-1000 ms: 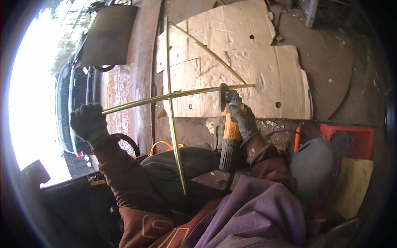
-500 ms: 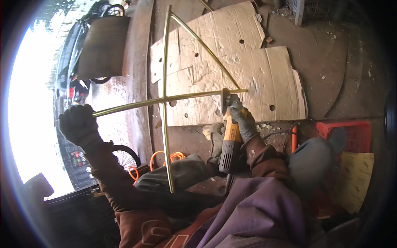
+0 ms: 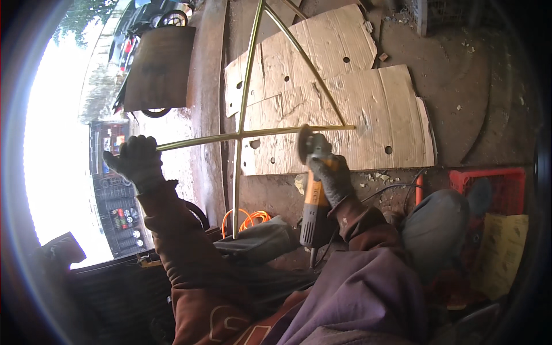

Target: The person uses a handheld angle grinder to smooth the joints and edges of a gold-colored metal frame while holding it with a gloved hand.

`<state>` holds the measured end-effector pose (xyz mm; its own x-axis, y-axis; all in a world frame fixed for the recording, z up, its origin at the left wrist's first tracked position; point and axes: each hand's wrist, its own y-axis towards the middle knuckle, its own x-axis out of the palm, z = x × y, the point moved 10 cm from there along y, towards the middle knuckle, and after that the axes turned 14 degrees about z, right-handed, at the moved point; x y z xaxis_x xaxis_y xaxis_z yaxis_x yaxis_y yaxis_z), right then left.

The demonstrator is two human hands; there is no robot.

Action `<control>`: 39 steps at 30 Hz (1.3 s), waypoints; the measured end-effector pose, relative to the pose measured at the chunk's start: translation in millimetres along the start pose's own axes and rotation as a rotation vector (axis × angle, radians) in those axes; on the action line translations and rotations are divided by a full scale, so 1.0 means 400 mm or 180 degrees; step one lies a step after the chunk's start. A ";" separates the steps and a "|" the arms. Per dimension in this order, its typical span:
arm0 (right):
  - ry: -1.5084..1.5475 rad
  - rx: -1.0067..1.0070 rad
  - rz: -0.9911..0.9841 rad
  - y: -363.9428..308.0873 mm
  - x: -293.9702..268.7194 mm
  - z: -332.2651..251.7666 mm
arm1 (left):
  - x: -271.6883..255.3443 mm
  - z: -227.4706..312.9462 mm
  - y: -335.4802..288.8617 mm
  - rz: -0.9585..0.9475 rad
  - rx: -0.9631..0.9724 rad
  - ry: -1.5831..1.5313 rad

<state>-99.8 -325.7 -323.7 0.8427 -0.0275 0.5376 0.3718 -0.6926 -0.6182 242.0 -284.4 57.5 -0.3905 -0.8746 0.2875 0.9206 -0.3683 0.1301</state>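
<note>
A frame of brass-coloured metal tubes (image 3: 248,80) spreads out before me, with a long tube crossing another and a slanted tube forming a triangle. My left hand (image 3: 141,165), in a dark glove, is at the left end of the cross tube; its fingers bend over the tube while the thumb sticks out to the left. In my gloved right hand (image 3: 333,179) is a yellow and grey angle grinder (image 3: 313,210), gripped near its head. The grinder's disc overlaps the cross tube left of the triangle's corner; whether they touch I cannot tell.
Flattened cardboard sheets (image 3: 397,115) with holes lie under the frame. A red plastic crate (image 3: 512,187) stands at right, beside a yellowish paper sheet (image 3: 506,244). An orange cable (image 3: 253,218) coils near my leg. At upper left, a brown panel (image 3: 161,69) stands before a motorcycle.
The grinder's disc has moved left along the cross tube, away from the triangle's corner. My left thumb now sticks out from the fist. The whole view has shifted slightly.
</note>
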 end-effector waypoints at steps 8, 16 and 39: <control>-0.0321 -0.0286 -0.0258 0.005 0.025 0.077 | -0.102 0.032 -0.031 -0.1437 -0.0408 -0.0146; -0.0075 -0.0110 -0.0076 -0.041 0.060 -0.021 | -0.122 0.007 -0.070 -0.0122 -0.0177 0.0013; 0.0509 -0.0546 0.0377 -0.079 -0.169 -0.258 | 0.249 -0.594 -0.235 -0.1770 -0.2382 0.1037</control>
<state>-208.6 -376.2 -281.4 0.7991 -0.2197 0.5596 0.1913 -0.7895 -0.5832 118.2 -411.9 -151.5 -0.8511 -0.5193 0.0773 0.4180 -0.7594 -0.4986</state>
